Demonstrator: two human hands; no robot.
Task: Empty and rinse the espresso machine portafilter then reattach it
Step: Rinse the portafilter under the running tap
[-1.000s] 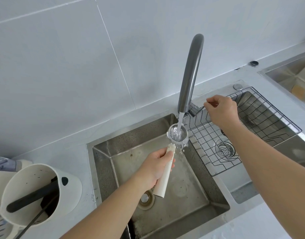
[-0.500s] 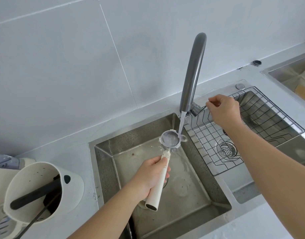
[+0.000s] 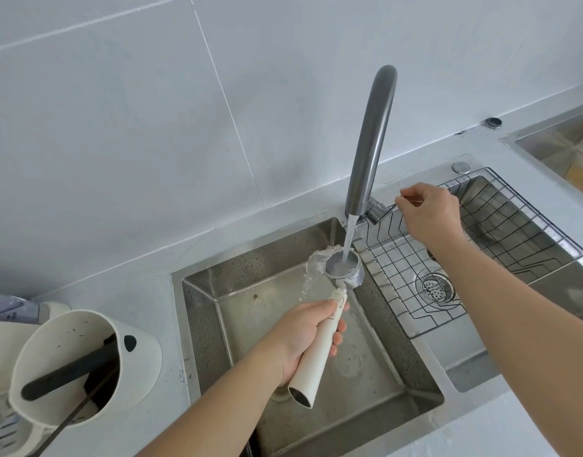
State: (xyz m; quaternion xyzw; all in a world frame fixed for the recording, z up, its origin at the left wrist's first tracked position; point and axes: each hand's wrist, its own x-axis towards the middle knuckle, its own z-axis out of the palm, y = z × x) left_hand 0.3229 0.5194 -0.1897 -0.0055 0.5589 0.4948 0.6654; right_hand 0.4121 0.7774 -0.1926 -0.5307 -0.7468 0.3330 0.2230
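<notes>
The portafilter (image 3: 343,270) has a metal basket and a long cream handle. My left hand (image 3: 308,338) grips that handle over the left sink basin (image 3: 237,311). The basket sits face up under the grey tap (image 3: 370,143), and the running stream falls into it and splashes out over its left side. My right hand (image 3: 430,212) is behind the tap's base with its fingers curled round the thin tap lever (image 3: 384,209).
A wire rack (image 3: 501,232) lies in the right basin over a drain strainer (image 3: 434,287). A cream utensil holder (image 3: 85,361) with dark utensils stands at the left on the counter. Another sink edge (image 3: 553,143) shows at the far right.
The basket moved left out of the stream and tipped, then came back under it face up. Water now overflows its left rim. My right hand stays on the lever.
</notes>
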